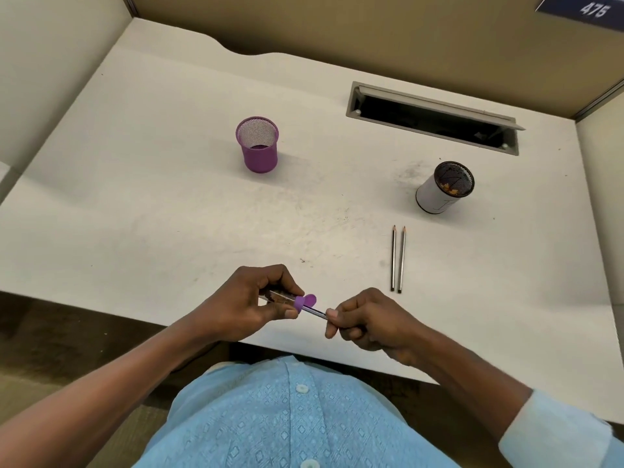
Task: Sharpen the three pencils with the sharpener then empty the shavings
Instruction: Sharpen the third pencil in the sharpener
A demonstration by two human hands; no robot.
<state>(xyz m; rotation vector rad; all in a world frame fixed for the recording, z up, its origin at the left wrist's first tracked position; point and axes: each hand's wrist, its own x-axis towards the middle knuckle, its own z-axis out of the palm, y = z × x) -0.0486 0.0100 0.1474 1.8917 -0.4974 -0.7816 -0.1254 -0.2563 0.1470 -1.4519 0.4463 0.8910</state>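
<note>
Presently noted: pencil (315, 312) pinched by right hand (364, 322), curled fingers closed round rear shaft, above near edge of desk (169, 214). Tip end buried in sharpener (302, 301), gripped in left hand (243, 305), fingers curled. Long axis roughly left-right, point toward left. Judged light, stiff, lead brittle; best held close to sharpener, turned gently. Two spare pencils (393, 261) lying side by side, tips away.

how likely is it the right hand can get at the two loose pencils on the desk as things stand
Probably yes, once freed. The right hand pinches the pencil stuck in the sharpener, so it is busy. The two loose pencils lie just beyond it on the desk, with nothing between.
</note>
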